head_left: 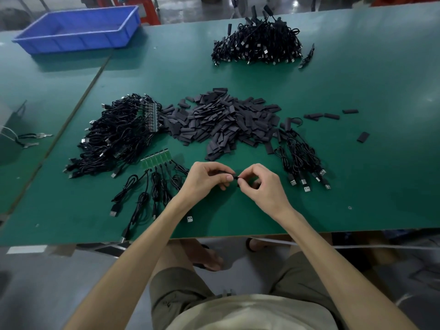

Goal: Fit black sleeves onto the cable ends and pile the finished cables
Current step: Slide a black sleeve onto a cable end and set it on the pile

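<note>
My left hand and my right hand meet above the green table near its front edge. Between their fingertips they pinch one black sleeve on a cable end; most of it is hidden by the fingers. A heap of loose black sleeves lies just beyond the hands. A strip of small green boards with black cables attached lies left of my left hand. A small pile of sleeved cables lies to the right of my right hand.
A big tangle of black cables lies at the left, another cable pile at the far side. A blue plastic bin stands at the back left. Pliers rest on the neighbouring table. Stray sleeves lie at the right.
</note>
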`<state>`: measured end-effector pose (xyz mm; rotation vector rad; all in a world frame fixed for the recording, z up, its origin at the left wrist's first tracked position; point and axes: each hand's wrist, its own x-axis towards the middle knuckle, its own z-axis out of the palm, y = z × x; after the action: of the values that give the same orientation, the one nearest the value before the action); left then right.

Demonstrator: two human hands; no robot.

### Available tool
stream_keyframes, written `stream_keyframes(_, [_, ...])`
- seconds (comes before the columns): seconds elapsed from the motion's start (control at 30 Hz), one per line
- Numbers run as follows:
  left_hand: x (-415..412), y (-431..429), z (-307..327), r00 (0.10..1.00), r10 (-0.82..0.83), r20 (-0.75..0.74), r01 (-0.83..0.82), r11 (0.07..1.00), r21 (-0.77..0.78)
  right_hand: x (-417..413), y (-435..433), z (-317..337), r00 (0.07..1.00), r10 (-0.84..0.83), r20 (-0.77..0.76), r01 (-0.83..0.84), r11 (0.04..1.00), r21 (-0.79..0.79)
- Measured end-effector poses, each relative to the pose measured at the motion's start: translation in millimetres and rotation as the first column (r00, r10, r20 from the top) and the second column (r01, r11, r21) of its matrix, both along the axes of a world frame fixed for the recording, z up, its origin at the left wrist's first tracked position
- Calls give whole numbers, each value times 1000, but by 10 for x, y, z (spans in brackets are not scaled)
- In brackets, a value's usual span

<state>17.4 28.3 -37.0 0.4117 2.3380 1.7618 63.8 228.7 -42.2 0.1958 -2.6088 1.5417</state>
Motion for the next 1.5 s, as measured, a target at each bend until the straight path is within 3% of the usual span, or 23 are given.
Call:
stream_keyframes(0.53, [-47, -9, -21, 998, -49, -33, 46, 995, -89, -4, -3, -30, 999, -27, -33, 30, 996, 89])
stream_keyframes(0.97, [-31, -12, -78, 992, -58, -108, 43, 990, -138, 80, -44, -9, 982, 22, -189, 20, 976, 218])
stream_keyframes(1.2, [-7, -20, -104, 993, -15, -120, 4, 996, -93, 74, -56, -9, 984, 60, -165, -24, 977, 212])
stream_keyframes(1.5, [-58, -71, -38, 991, -120, -57, 117, 992, -50, 99, -72, 30, 976, 50, -214, 5, 969, 248])
